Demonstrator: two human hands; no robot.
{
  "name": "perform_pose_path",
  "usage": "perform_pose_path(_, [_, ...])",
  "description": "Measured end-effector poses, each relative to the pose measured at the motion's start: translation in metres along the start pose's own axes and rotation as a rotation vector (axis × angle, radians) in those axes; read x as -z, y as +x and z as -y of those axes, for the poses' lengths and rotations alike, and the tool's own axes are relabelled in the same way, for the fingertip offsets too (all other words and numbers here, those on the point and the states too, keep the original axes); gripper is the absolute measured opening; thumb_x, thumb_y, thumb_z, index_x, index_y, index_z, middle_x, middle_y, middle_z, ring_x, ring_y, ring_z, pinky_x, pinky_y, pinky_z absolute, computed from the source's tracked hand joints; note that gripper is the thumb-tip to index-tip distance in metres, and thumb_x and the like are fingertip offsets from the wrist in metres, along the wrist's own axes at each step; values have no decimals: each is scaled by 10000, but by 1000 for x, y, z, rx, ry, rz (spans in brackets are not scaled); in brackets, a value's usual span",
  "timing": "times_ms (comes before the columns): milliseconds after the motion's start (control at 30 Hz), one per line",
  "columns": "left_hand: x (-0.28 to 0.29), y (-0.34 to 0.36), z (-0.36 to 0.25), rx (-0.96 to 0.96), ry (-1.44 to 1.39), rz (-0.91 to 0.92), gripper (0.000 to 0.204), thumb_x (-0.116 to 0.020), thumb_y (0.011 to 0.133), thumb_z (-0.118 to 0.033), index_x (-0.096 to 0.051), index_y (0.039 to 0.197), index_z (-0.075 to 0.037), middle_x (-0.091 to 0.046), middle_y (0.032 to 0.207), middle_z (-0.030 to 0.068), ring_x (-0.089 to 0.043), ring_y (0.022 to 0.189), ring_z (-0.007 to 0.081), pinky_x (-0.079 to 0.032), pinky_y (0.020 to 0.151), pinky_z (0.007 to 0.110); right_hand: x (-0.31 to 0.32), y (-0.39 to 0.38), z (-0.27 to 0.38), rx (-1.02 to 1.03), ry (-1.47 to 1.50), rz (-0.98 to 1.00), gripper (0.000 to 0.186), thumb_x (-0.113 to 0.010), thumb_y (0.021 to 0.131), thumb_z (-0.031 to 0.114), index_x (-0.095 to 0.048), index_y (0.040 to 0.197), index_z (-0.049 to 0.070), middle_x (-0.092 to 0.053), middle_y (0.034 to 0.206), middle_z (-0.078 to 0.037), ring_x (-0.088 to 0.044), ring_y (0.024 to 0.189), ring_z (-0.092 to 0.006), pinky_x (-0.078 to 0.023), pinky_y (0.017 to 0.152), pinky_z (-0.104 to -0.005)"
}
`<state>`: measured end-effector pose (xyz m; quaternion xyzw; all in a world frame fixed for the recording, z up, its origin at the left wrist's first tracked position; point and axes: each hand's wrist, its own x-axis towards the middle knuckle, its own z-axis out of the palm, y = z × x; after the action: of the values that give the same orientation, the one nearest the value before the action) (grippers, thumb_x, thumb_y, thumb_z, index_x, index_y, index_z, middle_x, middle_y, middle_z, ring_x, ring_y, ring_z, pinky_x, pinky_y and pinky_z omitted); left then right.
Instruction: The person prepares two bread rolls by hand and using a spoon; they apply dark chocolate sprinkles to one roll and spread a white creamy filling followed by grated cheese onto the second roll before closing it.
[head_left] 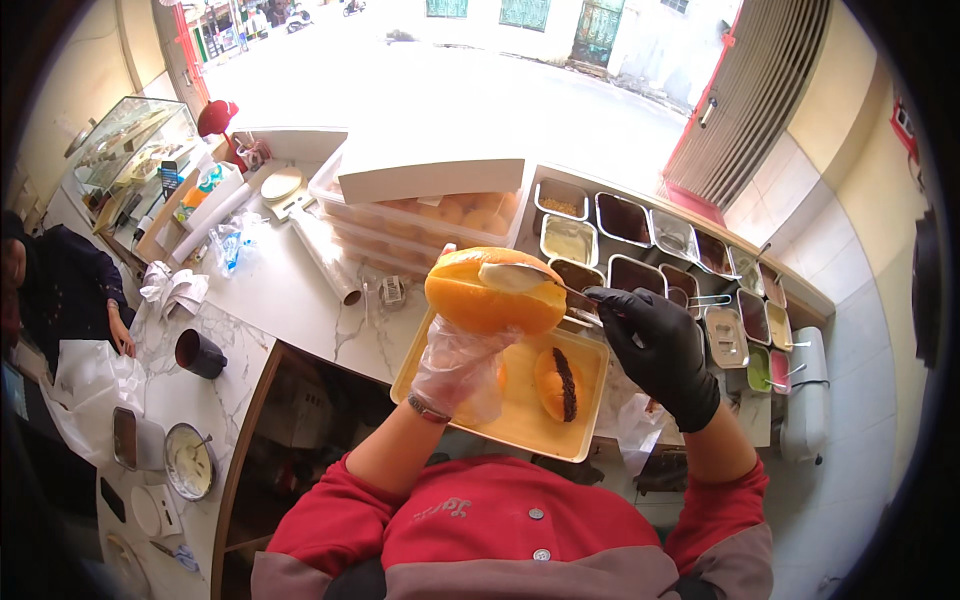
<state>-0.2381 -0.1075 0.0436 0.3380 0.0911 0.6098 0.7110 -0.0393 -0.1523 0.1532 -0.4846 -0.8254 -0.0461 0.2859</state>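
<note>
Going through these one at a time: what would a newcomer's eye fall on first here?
Probably the golden bun at the picture's middle, held up in the clear-gloved left hand, while the black-gloved right hand holds a spoon over its upper side. Next, the yellow tray below, where another bun shows a dark strip. Then the rows of tubs ahead and to the right.

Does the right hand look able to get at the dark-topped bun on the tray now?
Probably yes: the dark-topped bun lies uncovered on the tray, close to the right hand, and nothing seems to block the way. That hand holds a metal utensil, though, which may hamper grasping.
</note>
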Motion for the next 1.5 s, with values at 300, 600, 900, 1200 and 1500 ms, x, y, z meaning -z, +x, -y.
perform_pose_path(300, [8,-4,-5,-6,-100,-72,1017,-750,722,49,-98,1468,-181,-445,1308,50,-492,1176,182,-418,1022,378,-12,-14,7,29,-72,-184,296,-667,779,49,-674,1067,116,-480,592,-41,-494,498,-198,-411,486,-332])
perform_pose_path(600, [7,-8,-9,-46,16,-31,1015,-761,717,33,-100,1460,-169,-464,1292,52,-503,1165,186,-418,1021,381,-15,-25,13,103,-187,-115,371,-691,751,63,-666,1110,157,-441,625,-11,-457,550,-174,-365,492,-323])
perform_pose_path(900, [18,-3,-6,-172,467,192,1069,-832,667,-68,-95,1439,-130,-475,1272,67,-517,1146,194,-424,1013,388,-11,-26,26,86,-209,-45,424,-685,732,90,-647,1149,157,-405,623,7,-432,560,-168,-367,518,-315])
perform_pose_path(1200, [23,-10,-1,-32,293,57,994,-819,694,-89,-136,1416,-88,-510,1262,73,-521,1154,187,-400,1024,356,-13,-32,29,39,-163,-52,411,-695,750,82,-647,1152,149,-419,614,13,-426,521,-165,-367,514,-317])
perform_pose_path(1500, [26,-11,0,-120,392,-8,1035,-818,701,-102,-96,1443,-79,-442,1327,95,-467,1208,194,-396,1027,356,-13,-42,14,30,-81,-82,407,-727,700,54,-683,1096,136,-471,614,7,-426,537,-166,-356,515,-305])
